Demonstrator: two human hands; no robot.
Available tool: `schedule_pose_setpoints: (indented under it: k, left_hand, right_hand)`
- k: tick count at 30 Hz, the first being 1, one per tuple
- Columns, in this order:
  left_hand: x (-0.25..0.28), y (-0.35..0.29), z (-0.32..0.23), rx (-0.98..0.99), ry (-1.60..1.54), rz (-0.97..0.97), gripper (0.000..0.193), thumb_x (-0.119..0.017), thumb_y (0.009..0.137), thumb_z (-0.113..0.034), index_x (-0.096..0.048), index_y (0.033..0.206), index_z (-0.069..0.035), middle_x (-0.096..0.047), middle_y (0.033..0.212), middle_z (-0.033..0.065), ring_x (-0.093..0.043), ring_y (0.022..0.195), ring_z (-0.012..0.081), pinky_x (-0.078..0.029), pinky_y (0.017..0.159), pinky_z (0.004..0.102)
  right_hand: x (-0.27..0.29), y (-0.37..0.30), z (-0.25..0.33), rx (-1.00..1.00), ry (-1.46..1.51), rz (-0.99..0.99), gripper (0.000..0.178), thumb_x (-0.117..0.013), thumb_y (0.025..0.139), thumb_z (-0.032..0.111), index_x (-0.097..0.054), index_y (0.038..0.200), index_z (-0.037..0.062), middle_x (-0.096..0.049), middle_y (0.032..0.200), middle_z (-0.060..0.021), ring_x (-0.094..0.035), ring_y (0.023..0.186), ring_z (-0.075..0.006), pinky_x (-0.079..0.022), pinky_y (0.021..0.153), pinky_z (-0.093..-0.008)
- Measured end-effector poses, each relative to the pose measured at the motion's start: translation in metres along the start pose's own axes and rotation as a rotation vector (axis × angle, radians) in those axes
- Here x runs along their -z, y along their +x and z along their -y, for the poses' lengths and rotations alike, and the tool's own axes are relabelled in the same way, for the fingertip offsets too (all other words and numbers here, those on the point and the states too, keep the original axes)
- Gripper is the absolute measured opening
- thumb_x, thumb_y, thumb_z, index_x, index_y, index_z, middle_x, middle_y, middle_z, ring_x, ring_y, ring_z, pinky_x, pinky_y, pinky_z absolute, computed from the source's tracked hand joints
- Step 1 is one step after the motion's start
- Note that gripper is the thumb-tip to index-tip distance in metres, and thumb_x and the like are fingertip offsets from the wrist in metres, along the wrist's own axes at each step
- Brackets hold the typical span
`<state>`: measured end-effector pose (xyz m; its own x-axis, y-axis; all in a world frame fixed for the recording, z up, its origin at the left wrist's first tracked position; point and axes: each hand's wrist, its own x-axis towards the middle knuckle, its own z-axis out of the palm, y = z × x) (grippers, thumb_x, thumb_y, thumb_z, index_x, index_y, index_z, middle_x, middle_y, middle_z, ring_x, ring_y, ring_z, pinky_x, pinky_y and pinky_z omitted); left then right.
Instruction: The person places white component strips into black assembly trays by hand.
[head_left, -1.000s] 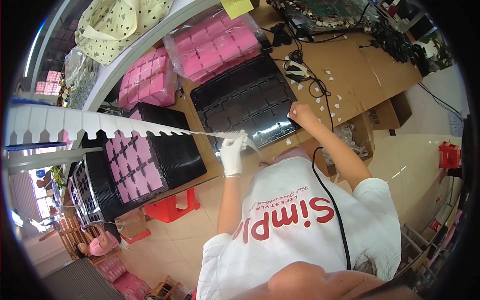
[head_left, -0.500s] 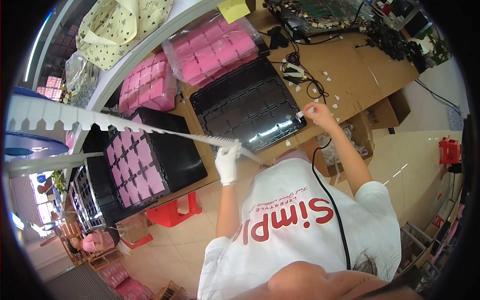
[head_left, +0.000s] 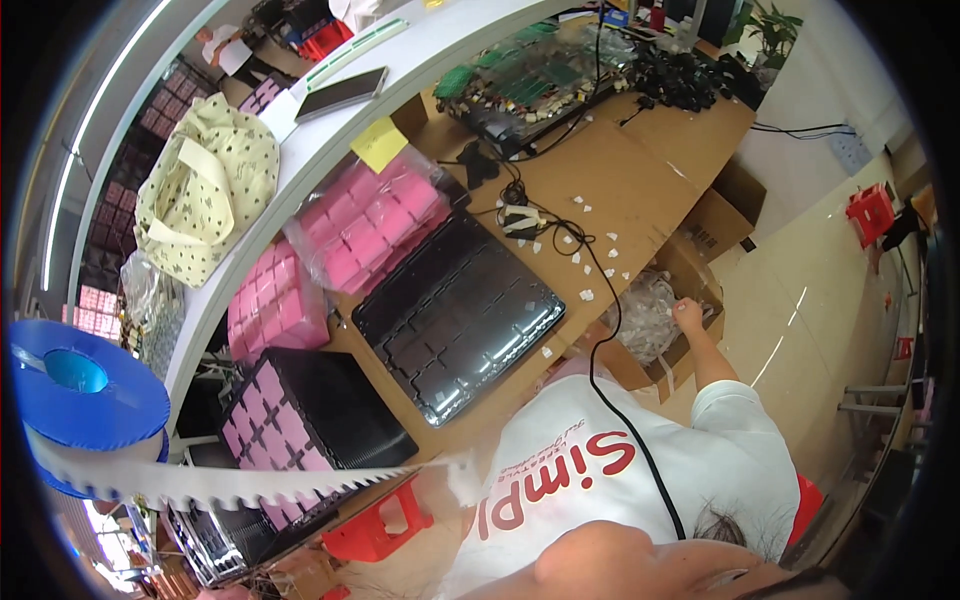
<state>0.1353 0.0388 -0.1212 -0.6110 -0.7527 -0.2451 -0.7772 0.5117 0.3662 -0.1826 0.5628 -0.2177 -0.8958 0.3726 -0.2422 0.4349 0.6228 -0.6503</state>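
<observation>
A long white strip with notched edges (head_left: 240, 486) runs from beside the blue reel (head_left: 120, 395) at the left toward my body. My left hand (head_left: 464, 476), in a white glove and smeared by motion, is closed around this strip near its end. Off to the right, my bare right hand (head_left: 687, 314) is over a cardboard box (head_left: 682, 368) filled with white scraps (head_left: 648, 318). Its fingers are curled in, and whatever they may hold is hidden. A black compartment tray (head_left: 455, 325) lies on the bench between the two hands.
Black trays with pink pieces (head_left: 275, 425) are stacked left of the flat tray. Wrapped pink blocks (head_left: 375, 215) sit behind it. Cables (head_left: 515, 195) and small white bits (head_left: 586, 295) lie on the cardboard-covered bench (head_left: 600, 165). A red stool (head_left: 385, 522) stands below the bench edge.
My right hand has gone from the tray's corner to above the scrap box. A white piece at its fingers no longer shows. My left hand has shifted with the strip, and the view has turned.
</observation>
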Motion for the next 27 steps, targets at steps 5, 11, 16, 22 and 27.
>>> schedule_pose_setpoints:
  k: [5, 11, 16, 22, 27]
  left_hand:
    - [-0.039, 0.012, 0.054, -0.034, 0.017, 0.056, 0.043, -0.065, 0.082, -0.044, -0.065, 0.077, -0.001, -0.064, 0.072, 0.0185, -0.063, 0.065, 0.0334, -0.048, 0.063, 0.0424]
    - [-0.068, 0.014, 0.095, -0.032, -0.027, 0.128, 0.045, -0.063, 0.083, -0.046, -0.065, 0.076, -0.002, -0.065, 0.073, 0.018, -0.063, 0.067, 0.0343, -0.049, 0.064, 0.0437]
    - [-0.101, 0.017, 0.117, 0.015, -0.065, 0.178, 0.047, -0.062, 0.083, -0.049, -0.066, 0.075, -0.003, -0.065, 0.074, 0.0176, -0.064, 0.068, 0.035, -0.049, 0.065, 0.0447]
    - [-0.103, 0.037, 0.095, -0.859, -0.911, -0.353, 0.044, -0.061, 0.083, -0.048, -0.067, 0.076, -0.005, -0.067, 0.074, 0.0157, -0.066, 0.072, 0.0355, -0.051, 0.066, 0.0436]
    - [-0.071, 0.026, 0.049, 0.11, 0.043, 0.183, 0.042, -0.063, 0.083, -0.045, -0.066, 0.078, -0.004, -0.066, 0.079, 0.0185, -0.066, 0.076, 0.0364, -0.051, 0.068, 0.0439]
  right_hand:
    - [-0.017, 0.021, -0.03, -0.014, -0.113, 0.145, 0.02, -0.066, 0.073, 0.017, -0.066, 0.085, 0.0, -0.068, 0.073, -0.0142, -0.068, 0.069, -0.0224, -0.054, 0.066, -0.0347]
    - [-0.023, 0.026, -0.021, -0.006, -0.549, -0.164, 0.026, -0.064, 0.077, 0.025, -0.068, 0.093, 0.0043, -0.068, 0.091, -0.0167, -0.064, 0.094, -0.0331, -0.049, 0.084, -0.0422]
    - [0.026, 0.0, 0.098, -0.148, -0.296, -0.198, 0.022, -0.064, 0.078, 0.021, -0.064, 0.094, 0.0052, -0.065, 0.097, -0.0161, -0.063, 0.095, -0.033, -0.049, 0.08, -0.0433]
    - [0.015, 0.031, 0.133, 0.38, 0.011, -0.572, 0.01, -0.063, 0.083, 0.013, -0.061, 0.086, 0.0049, -0.066, 0.085, -0.012, -0.065, 0.077, -0.0303, -0.05, 0.07, -0.0394]
    - [-0.015, 0.014, 0.245, 0.686, 0.207, -0.266, 0.01, -0.063, 0.084, 0.008, -0.062, 0.093, 0.0028, -0.064, 0.086, -0.0111, -0.064, 0.074, -0.0203, -0.051, 0.066, -0.0294]
